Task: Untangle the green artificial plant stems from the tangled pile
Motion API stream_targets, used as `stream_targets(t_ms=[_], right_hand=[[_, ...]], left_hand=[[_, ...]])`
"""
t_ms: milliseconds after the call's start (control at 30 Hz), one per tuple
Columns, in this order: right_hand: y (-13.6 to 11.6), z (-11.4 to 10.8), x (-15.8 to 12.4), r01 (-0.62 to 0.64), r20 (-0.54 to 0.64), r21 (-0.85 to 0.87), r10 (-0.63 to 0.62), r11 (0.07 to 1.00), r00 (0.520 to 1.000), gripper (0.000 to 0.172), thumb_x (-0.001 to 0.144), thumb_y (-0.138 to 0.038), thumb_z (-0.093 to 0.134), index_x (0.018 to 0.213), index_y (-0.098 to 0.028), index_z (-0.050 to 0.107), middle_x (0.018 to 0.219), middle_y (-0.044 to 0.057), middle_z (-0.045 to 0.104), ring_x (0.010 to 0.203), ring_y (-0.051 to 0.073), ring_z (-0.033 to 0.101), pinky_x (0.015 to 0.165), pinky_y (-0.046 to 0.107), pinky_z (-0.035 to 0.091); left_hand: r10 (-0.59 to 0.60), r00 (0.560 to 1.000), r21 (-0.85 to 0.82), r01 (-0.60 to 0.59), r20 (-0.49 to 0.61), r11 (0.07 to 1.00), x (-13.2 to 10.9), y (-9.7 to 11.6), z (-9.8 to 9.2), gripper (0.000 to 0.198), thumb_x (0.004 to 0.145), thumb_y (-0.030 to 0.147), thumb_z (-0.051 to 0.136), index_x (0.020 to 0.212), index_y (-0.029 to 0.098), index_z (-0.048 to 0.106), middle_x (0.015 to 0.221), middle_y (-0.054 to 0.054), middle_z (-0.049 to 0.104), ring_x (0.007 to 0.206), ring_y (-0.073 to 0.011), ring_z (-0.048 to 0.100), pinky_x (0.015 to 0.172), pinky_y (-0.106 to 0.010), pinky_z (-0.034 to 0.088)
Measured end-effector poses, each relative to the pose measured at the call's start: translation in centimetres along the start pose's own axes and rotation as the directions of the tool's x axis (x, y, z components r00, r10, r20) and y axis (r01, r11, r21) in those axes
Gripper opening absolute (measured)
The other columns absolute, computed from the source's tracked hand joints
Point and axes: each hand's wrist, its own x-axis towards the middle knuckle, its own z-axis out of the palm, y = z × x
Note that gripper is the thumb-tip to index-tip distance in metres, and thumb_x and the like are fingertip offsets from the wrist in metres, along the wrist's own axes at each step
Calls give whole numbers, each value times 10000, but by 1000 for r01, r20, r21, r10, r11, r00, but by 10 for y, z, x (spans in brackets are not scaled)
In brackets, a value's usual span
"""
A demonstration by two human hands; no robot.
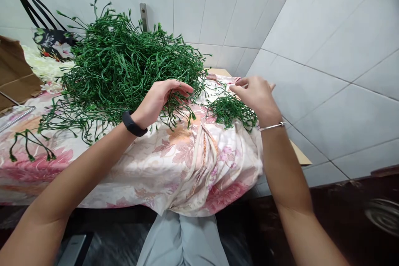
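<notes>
A large heap of green artificial stems (pixel 124 62) lies on the flowered cloth (pixel 149 178). At the heap's right edge, my left hand (pixel 158 99), with a black band on its wrist, has its fingers curled round some green stems that hang below it. Further right, my right hand (pixel 257 95) is raised with thumb and fingertips close together; what they hold, if anything, is too small to tell. Just below it is a smaller pile of green stems (pixel 230 110). A few loose stems (pixel 29 145) lie at the far left.
At the left are a cardboard box (pixel 17 68), cream flowers (pixel 43 66) and a black flowered bag (pixel 52 43). White tiled walls (pixel 193 12) stand behind and to the right. A phone-like object (pixel 73 249) lies low at the left, beside my legs (pixel 182 239).
</notes>
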Motion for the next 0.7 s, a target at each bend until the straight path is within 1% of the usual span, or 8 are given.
stream_targets(t_ms=[67, 100, 200, 300, 367, 467, 600, 700], right_hand=[[-17, 2, -1, -57, -137, -19, 54, 998, 989, 185, 704, -330, 658, 637, -163, 616, 652, 50, 536, 693, 177, 518, 740, 431, 400], [-28, 4, -3, -40, -147, 46, 47, 998, 988, 184, 728, -338, 638, 674, -162, 628, 700, 58, 566, 719, 175, 537, 741, 408, 412], [-58, 15, -13, 55, 28, 349, -69, 936, 997, 304, 831, -402, 512, 689, -157, 623, 716, 49, 607, 719, 139, 565, 704, 322, 439], [-74, 28, -23, 101, 188, 452, -205, 886, 960, 332, 834, -444, 502, 742, -159, 645, 750, 34, 625, 723, 116, 560, 699, 283, 439], [-77, 35, -28, 120, 254, 451, -257, 884, 932, 273, 796, -424, 567, 794, -169, 666, 794, 31, 638, 741, 118, 555, 706, 280, 437], [-75, 39, -29, 98, 310, 456, -261, 885, 914, 204, 770, -363, 608, 796, -173, 680, 811, 36, 655, 734, 125, 556, 702, 288, 432], [-73, 37, -28, 2, 341, 544, -223, 839, 913, 160, 746, -311, 620, 740, -157, 665, 760, 32, 646, 711, 127, 553, 682, 287, 432], [-73, 37, -28, -80, 327, 614, -161, 785, 931, 138, 714, -283, 641, 716, -145, 638, 716, 18, 617, 669, 108, 527, 633, 263, 420]], left_hand=[[19, 1000, 15, -19, 9, 1000, 0, -1, 0, 313, 838, 315, 430, 838, 167, 706, 1072, -60, 664, 1069, -188, 567, 872, -306, 469], [31, 999, 20, -31, 16, 999, 0, -1, 0, 299, 846, 327, 445, 871, 184, 706, 1133, -45, 640, 1152, -191, 517, 900, -309, 456], [60, 996, 13, -61, 63, 998, -1, -2, 1, 282, 871, 371, 461, 1002, 246, 678, 1218, 2, 595, 1246, -177, 440, 990, -332, 393], [55, 989, -10, -54, 140, 998, -3, -2, 3, 301, 886, 399, 448, 1100, 290, 630, 1269, 31, 561, 1267, -157, 423, 1070, -335, 311], [36, 979, -18, -33, 199, 999, -4, -3, 3, 319, 882, 411, 456, 1147, 306, 598, 1328, 39, 507, 1315, -148, 358, 1096, -314, 278], [14, 970, -9, -12, 244, 1000, -5, -3, 4, 350, 871, 430, 466, 1185, 313, 568, 1374, 33, 454, 1346, -152, 303, 1104, -306, 270], [0, 976, 22, -5, 218, 1000, -5, -2, 5, 359, 849, 456, 485, 1161, 312, 587, 1346, 28, 488, 1309, -176, 368, 1054, -308, 351], [16, 983, 49, -25, 182, 998, -5, 0, 5, 358, 862, 449, 464, 1161, 297, 589, 1302, 9, 533, 1254, -164, 435, 1000, -273, 395]])
